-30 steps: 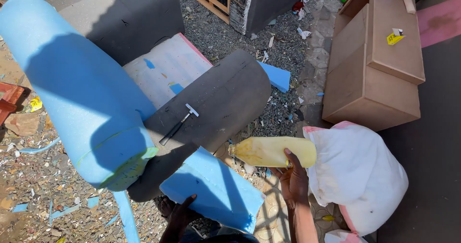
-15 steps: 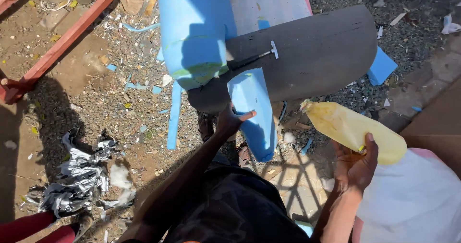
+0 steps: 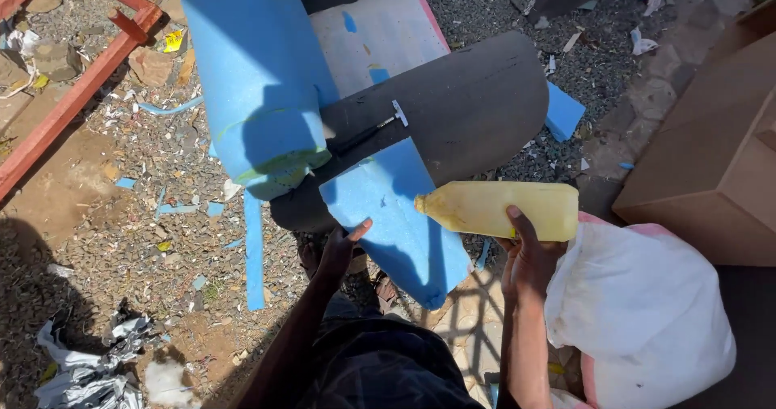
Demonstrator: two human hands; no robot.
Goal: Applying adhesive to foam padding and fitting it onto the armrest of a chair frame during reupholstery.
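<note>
My right hand [image 3: 527, 257] grips a yellow plastic bottle [image 3: 495, 209] held sideways, its neck pointing left over a flat blue foam piece [image 3: 388, 215]. My left hand [image 3: 341, 250] rests on the near left edge of that blue foam piece, fingers spread. The foam piece leans against a dark grey foam roll [image 3: 461, 106]. A small hammer [image 3: 372, 129] with a black handle lies on the grey roll. A thick blue foam roll [image 3: 250, 78] lies to the left, its cut end facing me.
A white sack [image 3: 638, 312] sits at my right beside brown boxes [image 3: 711, 158]. A white board with a pink edge [image 3: 380, 37] lies behind the rolls. Red metal frame [image 3: 73, 86] at far left. Gravel strewn with blue foam scraps; crumpled foil [image 3: 81, 368] at lower left.
The view has swung back to the right. The bottle has gone from tilted to nearly level, its neck now over the blue foam piece. My left hand has stayed on the foam's edge.
</note>
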